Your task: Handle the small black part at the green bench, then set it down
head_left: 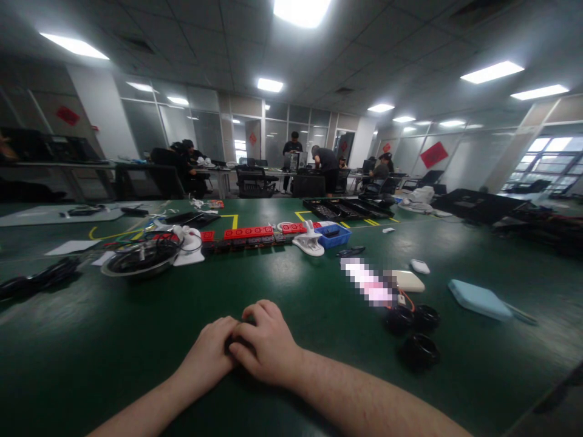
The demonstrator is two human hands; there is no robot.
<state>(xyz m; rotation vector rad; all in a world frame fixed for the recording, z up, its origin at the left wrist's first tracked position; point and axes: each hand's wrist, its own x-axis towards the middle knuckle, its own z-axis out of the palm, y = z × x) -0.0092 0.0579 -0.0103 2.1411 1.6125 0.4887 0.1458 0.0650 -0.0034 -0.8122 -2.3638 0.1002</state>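
My left hand and my right hand meet low in the middle, over the green tabletop. The right hand is closed, its bent fingers and thumb reaching across the fingertips of the left. Curled inward, the left hand's fingers are partly covered by the right. A dark gap lies between the two; whether anything is inside it cannot be made out. The nearest things ahead are a row of red-topped modules, a white clamp-like stand and a blue bin.
Black round parts with an orange wire, a cream box and a light blue case lie to the right. Leftward are a metal bowl and black cables. Black trays lie farther back; several people sit or stand beyond.
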